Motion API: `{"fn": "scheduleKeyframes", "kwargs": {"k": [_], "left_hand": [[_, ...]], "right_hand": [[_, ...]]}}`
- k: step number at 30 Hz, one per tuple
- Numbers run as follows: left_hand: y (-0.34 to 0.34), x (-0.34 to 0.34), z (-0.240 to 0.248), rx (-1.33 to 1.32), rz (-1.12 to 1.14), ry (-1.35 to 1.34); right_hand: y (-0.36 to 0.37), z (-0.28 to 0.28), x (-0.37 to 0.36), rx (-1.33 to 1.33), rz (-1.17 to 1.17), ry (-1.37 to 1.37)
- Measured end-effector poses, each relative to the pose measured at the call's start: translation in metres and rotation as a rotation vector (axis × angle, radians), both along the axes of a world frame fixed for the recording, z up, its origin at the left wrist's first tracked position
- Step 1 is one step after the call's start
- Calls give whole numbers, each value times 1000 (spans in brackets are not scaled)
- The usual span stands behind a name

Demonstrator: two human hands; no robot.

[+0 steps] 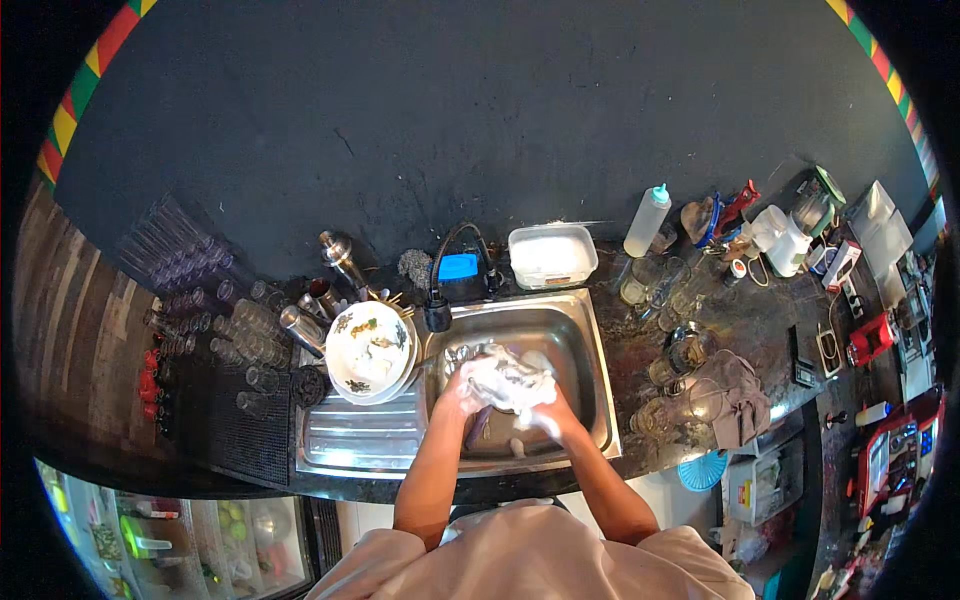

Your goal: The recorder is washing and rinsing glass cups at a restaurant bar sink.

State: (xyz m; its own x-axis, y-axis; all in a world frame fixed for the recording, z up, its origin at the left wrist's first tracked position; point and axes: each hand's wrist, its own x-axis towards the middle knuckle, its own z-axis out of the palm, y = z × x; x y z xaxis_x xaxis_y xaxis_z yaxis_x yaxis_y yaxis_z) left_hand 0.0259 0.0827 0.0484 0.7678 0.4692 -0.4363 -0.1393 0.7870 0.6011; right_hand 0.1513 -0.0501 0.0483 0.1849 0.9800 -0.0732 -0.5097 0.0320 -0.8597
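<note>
- Sudsy shiny item (508,383): held over the sink basin (590,385), presumably so foam and drips fall inside.
- Left hand (458,390): closed on its left edge. Right hand (546,410): closed on its right edge; likely paired to steady a slippery surface. Foam hides exact finger positions.
- Black faucet (438,318): nozzle at basin's rear left, probably for easy reach.
- Plate stack (345,352): food-marked, left of basin, apparently piled to save space.
- Upright squeeze bottle (648,228): against wall, seemingly kept clear of splashes.
</note>
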Motion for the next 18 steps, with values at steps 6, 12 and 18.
{"fn": "scheduleKeyframes", "kwargs": {"k": [6, 12, 18], "left_hand": [[15, -8, 38, 246, -375, 10], [-8, 31, 18, 304, 91, 97], [-1, 39, 21, -44, 178, 0]], "right_hand": [[-2, 4, 0, -185, 9, 201], [2, -19, 6, -309, 22, 101], [2, -30, -16, 11, -193, -155]]}}
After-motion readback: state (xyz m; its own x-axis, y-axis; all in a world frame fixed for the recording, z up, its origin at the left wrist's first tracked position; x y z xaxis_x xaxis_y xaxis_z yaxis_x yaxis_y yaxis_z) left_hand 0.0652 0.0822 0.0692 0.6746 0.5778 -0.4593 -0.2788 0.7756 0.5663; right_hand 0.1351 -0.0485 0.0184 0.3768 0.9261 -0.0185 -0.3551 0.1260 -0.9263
